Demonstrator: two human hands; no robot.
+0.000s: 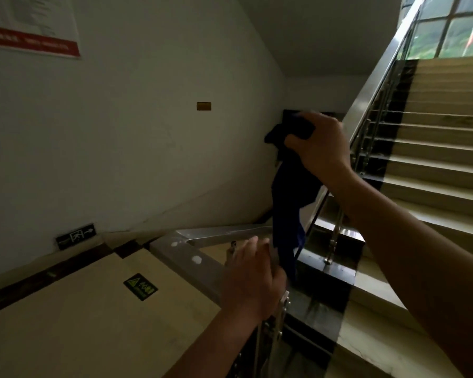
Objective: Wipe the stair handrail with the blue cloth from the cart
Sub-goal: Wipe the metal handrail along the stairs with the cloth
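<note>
Blue cloth (pixel 290 186) hangs gripped in right hand (pixel 321 147) above handrail (pixel 366 105); left hand (pixel 253 276) loosely curled on rail corner.

Two hands are counted: one left hand (pixel 253 279) near and one right hand (pixel 320 144) farther off. One blue cloth (pixel 290 203) is seen. One steel handrail (pixel 221 231) is counted, with two white spots (pixel 196 259) on its near corner. On the wall (pixel 137 148) at left, one poster (pixel 30 23), one small brass plaque (pixel 204 106) and one exit sign (pixel 75 236) are found. One green floor sticker (pixel 140 286) and one window (pixel 453 25), far right, are counted.
</note>
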